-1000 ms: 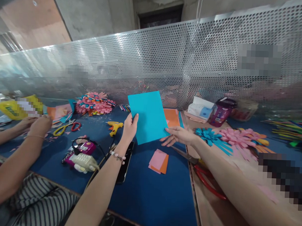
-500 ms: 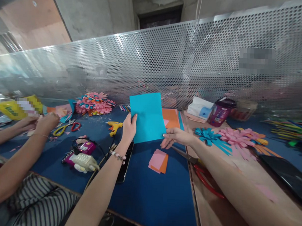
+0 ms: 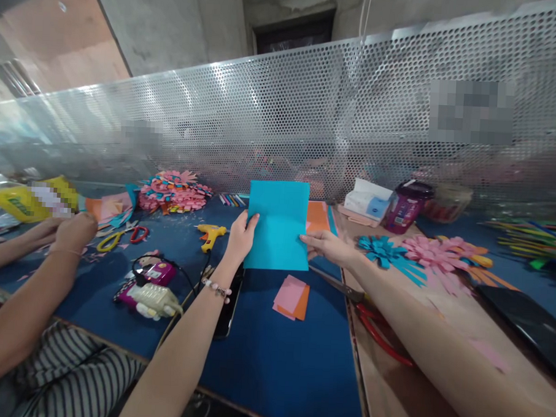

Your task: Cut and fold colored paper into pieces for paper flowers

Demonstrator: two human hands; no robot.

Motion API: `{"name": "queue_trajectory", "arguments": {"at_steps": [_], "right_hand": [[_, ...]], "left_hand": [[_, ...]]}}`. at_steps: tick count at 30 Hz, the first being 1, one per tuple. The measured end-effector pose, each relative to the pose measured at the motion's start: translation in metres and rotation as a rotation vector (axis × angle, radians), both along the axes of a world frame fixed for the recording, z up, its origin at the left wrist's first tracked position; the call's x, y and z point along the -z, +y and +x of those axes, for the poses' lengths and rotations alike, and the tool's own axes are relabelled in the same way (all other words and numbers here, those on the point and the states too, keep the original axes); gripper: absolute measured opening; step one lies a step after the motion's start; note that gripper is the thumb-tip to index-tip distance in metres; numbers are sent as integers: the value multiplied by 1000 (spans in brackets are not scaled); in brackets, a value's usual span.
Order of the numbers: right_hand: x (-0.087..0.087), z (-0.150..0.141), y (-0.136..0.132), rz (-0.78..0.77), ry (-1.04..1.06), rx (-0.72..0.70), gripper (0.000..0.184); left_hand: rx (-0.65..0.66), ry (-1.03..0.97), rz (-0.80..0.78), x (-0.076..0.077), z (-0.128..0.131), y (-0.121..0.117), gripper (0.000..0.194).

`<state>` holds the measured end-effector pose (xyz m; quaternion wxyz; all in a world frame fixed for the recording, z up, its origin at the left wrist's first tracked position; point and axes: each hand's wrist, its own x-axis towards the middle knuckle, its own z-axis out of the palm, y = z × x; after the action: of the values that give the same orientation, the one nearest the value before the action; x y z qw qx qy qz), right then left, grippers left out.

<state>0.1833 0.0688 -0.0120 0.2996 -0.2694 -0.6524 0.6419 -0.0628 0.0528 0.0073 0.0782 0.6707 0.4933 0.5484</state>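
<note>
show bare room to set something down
Free: blue tabletop on the near side of the small pink and orange papers, left of the brown tabletop. Crowded: left, around the yellow glue gun; right, around paper flowers and purple tub.

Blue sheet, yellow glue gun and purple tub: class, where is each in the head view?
Blue sheet (image 3: 279, 227): head view, middle of its flat front.
Yellow glue gun (image 3: 211, 232): head view, on its body.
Purple tub (image 3: 404, 213): head view, side wall below the dark lid.
</note>
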Motion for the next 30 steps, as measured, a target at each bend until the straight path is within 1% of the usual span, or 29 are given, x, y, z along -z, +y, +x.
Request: {"name": "queue_trajectory", "arguments": {"at_steps": [2,7,11,16,19,22,25,27,28,30], "right_hand": [[2,0,2,2,0,19,35],[4,-1,3,-24,41,38,35],[4,-1,5,-8,49,75,36],[4,-3,6,-14,52,110,38],[5,-5,7,-1,57,190,38],[8,-4,11,24,69,280,37],[9,-1,18,30,87,382,39],[9,0,20,56,63,447,41],[9,0,21,82,44,495,43],[7,-4,17,175,-3,644,49]], "left_hand": [[36,2,-4,0,1,0,31],[30,3,-35,1,1,1,32],[79,2,-73,2,1,1,32],[81,18,-58,0,3,-1,32],[105,40,-85,0,3,-1,31],[118,11,-160,2,2,0,33],[193,-44,-238,4,0,0,37],[246,-73,-283,4,0,-1,38],[253,-91,-294,4,0,-1,38],[218,-130,-281,3,1,-2,37]]}}
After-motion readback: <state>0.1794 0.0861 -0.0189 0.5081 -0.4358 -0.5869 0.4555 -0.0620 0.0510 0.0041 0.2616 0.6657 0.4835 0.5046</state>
